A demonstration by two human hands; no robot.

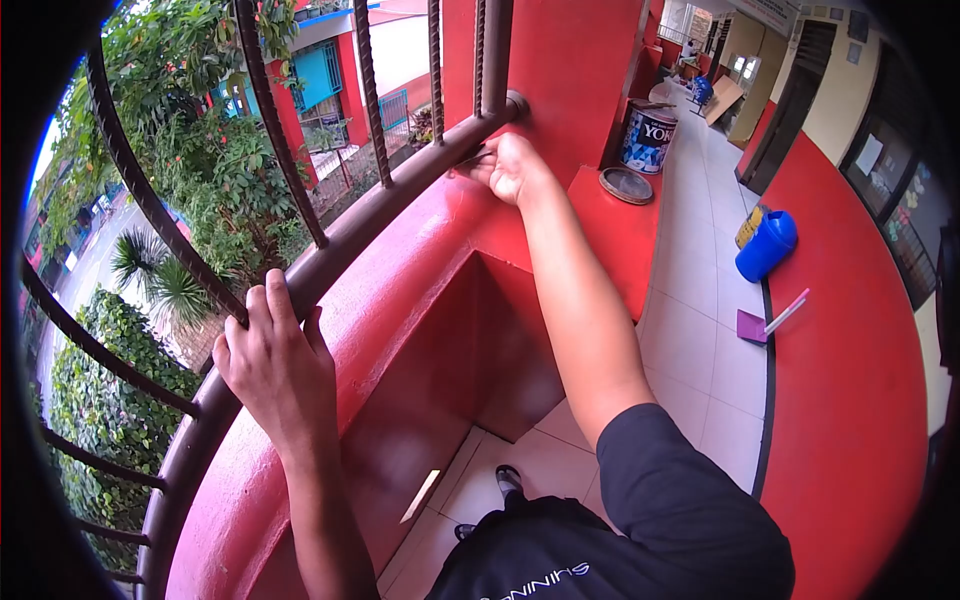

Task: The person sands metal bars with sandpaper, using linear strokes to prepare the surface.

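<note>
My left hand [275, 355] is closed over the thick brown pipe rail [365, 225] at the foot of a ribbed bar. My right hand [510, 168] reaches to the far end of the same rail, just above the pink-red ledge [415, 258]. Its fingers are pinched around something small and dark that I cannot make out, close against the pipe's underside. Beyond it stands a paint can [648, 138] with a blue and white label, with a thin dark item across its top. A round lid [626, 184] lies in front of the can.
Dark ribbed bars [265, 125] rise from the rail, with plants and a yard outside. A red bench top [600, 240] supports the can. On the tiled walkway [690, 350] are a blue bin [767, 246] and a purple dustpan [752, 326]. A red wall [840, 370] runs along the right.
</note>
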